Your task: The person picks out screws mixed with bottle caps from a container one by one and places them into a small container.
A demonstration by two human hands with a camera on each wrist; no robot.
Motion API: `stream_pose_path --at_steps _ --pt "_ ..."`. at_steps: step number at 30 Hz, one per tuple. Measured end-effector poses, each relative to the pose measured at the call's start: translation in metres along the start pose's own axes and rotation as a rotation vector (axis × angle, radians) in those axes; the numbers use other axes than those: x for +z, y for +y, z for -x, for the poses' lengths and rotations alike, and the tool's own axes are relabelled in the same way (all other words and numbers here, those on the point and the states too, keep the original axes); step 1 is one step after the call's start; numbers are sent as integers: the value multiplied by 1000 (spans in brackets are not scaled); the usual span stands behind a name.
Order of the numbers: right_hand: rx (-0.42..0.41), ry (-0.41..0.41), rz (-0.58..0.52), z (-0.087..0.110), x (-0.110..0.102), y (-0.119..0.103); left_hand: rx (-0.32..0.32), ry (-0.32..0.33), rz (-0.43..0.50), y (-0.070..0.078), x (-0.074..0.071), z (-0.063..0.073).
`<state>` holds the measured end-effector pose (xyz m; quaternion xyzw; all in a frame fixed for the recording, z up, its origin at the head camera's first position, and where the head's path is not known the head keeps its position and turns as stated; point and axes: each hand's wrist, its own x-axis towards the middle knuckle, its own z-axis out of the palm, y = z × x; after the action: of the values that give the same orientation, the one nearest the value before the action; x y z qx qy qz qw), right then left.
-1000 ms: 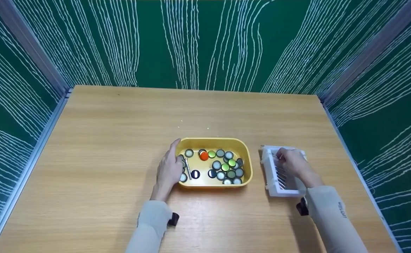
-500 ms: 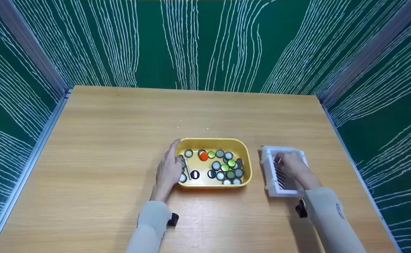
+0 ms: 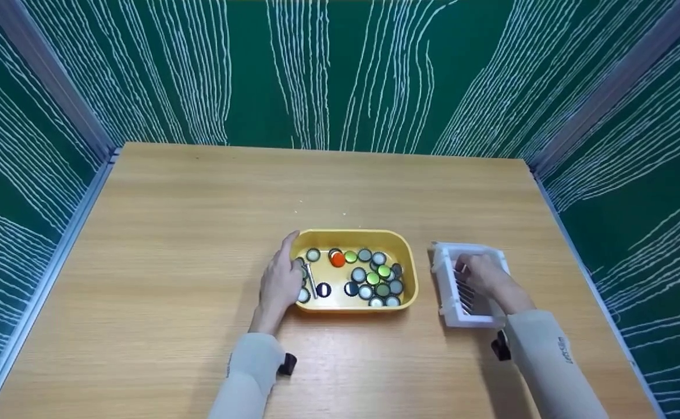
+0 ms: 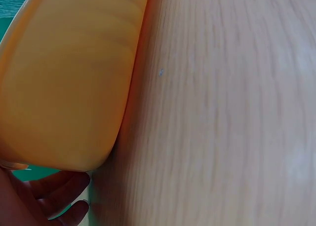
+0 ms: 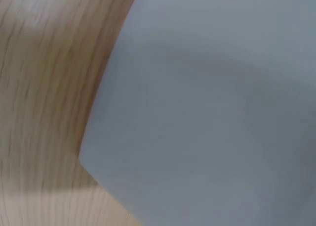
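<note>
The yellow plastic tub (image 3: pixel 351 309) stands mid-table with many bottle caps (image 3: pixel 365 291) in it, some green, one orange. A thin metal rod (image 3: pixel 311 280) lies among the caps at its left end. My left hand (image 3: pixel 281 279) grips this left end, its fingers (image 4: pixel 57 191) low along the outside in the left wrist view. To the right stands a white plastic box (image 3: pixel 472 319) holding several thin metal rods (image 3: pixel 465 294). My right hand (image 3: pixel 485 276) reaches down into it near the back, fingers bent. I cannot tell whether these fingertips hold a rod.
The wooden table (image 3: pixel 171 233) has a few tiny pale specks behind the tub. Green walls with white streaks (image 3: pixel 357 75) enclose its back and sides. In the right wrist view, the white box's outer wall (image 5: pixel 197 127) fills most of the picture.
My right hand has shifted slightly left and down inside the white box. My left hand and the yellow tub stay in place.
</note>
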<state>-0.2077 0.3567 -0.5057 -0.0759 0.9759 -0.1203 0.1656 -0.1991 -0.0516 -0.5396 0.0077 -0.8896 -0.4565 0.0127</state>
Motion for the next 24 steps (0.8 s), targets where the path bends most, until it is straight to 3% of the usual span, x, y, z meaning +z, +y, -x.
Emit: stream_pose_path --at_steps 10,14,19,24 --pt "2 -60 10 2 -3 -4 1 7 -3 -1 1 0" --pt "37 -17 -21 3 -9 -6 11 13 -9 -1 0 0" --pt "143 59 -49 5 -24 -16 8 10 -6 -1 1 0" --pt "148 158 -79 5 -37 -34 10 6 -13 -2 1 0"
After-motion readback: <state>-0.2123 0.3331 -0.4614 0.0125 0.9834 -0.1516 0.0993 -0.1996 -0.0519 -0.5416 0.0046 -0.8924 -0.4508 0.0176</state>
